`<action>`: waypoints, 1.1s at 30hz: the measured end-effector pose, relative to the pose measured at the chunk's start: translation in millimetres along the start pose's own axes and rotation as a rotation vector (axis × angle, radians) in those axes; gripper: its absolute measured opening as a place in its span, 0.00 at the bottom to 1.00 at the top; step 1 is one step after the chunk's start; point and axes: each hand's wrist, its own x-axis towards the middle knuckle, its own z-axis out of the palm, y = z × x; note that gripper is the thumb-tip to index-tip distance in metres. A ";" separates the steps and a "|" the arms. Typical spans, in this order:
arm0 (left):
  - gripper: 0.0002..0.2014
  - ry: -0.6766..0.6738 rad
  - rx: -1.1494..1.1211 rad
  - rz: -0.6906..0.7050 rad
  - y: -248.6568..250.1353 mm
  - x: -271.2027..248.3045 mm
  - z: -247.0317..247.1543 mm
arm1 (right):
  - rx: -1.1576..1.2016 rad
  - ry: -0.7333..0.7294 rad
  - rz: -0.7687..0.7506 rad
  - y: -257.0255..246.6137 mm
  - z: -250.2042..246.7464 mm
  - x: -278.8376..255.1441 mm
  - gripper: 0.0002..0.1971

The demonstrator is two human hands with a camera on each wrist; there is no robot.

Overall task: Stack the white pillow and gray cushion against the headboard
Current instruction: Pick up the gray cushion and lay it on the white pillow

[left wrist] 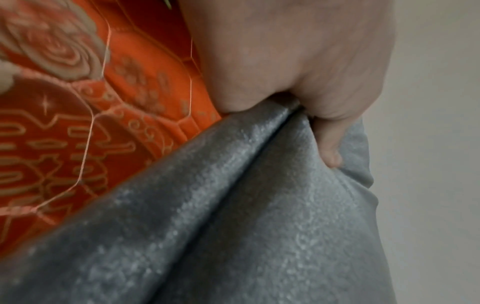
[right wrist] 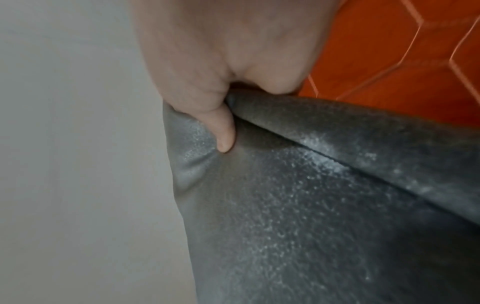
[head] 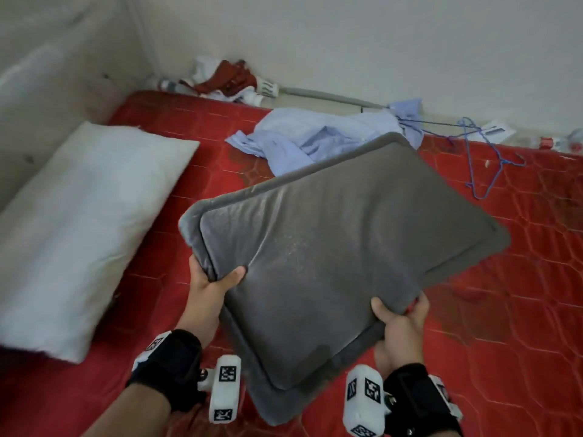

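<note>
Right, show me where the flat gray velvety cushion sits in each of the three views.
Head: the flat gray velvety cushion fills the centre, held above the bed by the left hand and right hand.
Left wrist: it spans the lower right half, its edge pinched under the thumb.
Right wrist: it fills the lower right, its edge gripped likewise.
Shared landmark: the red quilted mattress, upper left in the left wrist view, upper right in the right wrist view.
</note>
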 end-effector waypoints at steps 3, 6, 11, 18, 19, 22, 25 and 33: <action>0.31 0.089 -0.077 0.077 30.5 5.2 -45.7 | -0.032 -0.113 0.006 5.9 60.5 -10.3 0.37; 0.32 0.173 -0.161 0.122 50.9 14.6 -87.9 | -0.081 -0.199 -0.006 10.3 120.5 -16.9 0.38; 0.30 0.325 -0.256 0.180 76.9 33.3 -156.6 | -0.167 -0.350 -0.034 29.9 224.9 -27.9 0.37; 0.33 0.539 -0.377 0.205 90.7 62.9 -271.8 | -0.296 -0.566 -0.036 97.5 364.1 -45.3 0.37; 0.34 0.567 -0.378 0.204 91.3 65.5 -283.3 | -0.303 -0.585 -0.031 106.8 377.4 -48.1 0.36; 0.39 0.650 -0.392 0.229 90.6 77.8 -328.5 | -0.320 -0.633 -0.016 146.1 420.1 -56.6 0.37; 0.39 0.715 -0.388 0.203 85.6 86.5 -364.4 | -0.348 -0.660 0.010 181.9 448.1 -62.8 0.38; 0.44 0.821 -0.353 0.113 55.8 103.6 -427.1 | -0.492 -0.662 0.123 262.8 477.1 -66.6 0.39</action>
